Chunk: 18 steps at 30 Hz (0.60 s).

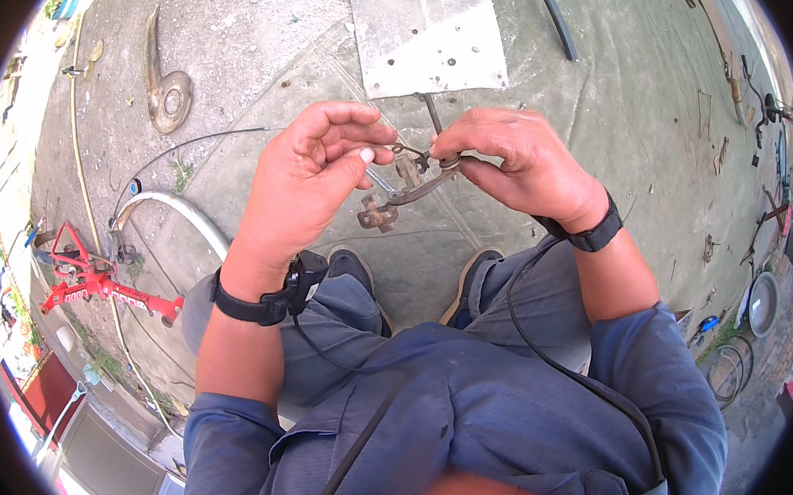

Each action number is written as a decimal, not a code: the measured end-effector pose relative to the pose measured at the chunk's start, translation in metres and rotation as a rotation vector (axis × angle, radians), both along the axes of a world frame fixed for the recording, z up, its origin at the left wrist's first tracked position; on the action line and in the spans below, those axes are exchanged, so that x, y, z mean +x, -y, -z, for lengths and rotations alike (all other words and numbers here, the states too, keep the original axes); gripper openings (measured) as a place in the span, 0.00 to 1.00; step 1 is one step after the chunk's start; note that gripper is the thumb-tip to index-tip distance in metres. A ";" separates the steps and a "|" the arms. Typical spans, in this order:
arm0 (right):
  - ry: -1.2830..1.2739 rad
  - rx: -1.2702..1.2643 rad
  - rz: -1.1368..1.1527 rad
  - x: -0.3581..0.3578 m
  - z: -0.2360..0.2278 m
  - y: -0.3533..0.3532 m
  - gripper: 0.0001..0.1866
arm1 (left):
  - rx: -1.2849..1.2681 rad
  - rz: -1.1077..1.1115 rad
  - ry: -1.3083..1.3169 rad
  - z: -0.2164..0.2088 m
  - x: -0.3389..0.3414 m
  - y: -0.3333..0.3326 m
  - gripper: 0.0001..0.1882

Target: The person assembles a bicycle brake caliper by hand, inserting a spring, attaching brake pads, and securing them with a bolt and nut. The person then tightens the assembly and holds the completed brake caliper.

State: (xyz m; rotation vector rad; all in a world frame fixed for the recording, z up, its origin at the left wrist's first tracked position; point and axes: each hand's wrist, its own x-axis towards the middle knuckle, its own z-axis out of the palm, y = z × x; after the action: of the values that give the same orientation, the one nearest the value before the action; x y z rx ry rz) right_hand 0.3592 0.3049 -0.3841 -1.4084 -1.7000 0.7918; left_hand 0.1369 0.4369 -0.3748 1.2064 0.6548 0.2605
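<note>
Looking down past the blue shirt [481,407], I am seeing both forearms rising from the lower edge, each wrist wearing a black band. My left hand [305,185] is curling in from the left, thumb and forefinger pressing together on a thin wire end of the rusty brake caliper [402,192], the other fingers folding above. My right hand [510,161] is arching in from the right, its fingertips pinching the caliper's upper pivot. The caliper is hanging between the two hands, above my shoes [417,278]. Farther out, a grey metal plate [428,34] is lying on the concrete, a wheel rim [178,212] is curving at left, and a red stand [95,282] is sitting beyond it.
</note>
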 end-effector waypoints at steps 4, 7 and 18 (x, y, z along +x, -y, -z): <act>-0.066 -0.106 -0.014 -0.004 0.000 0.001 0.20 | 0.039 0.010 0.000 -0.002 0.003 0.001 0.18; -0.076 -0.107 -0.010 -0.005 0.001 0.001 0.19 | 0.043 0.009 0.003 -0.003 0.005 0.003 0.18; -0.338 -0.176 -0.031 -0.009 0.002 0.002 0.19 | -0.096 -0.035 0.104 -0.001 0.009 0.006 0.16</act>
State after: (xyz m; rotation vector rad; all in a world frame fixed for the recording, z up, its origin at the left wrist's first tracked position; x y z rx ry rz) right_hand 0.3506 0.3028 -0.3861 -1.2788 -1.4215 1.1504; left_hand 0.1460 0.4310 -0.3734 1.0833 0.5916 0.3164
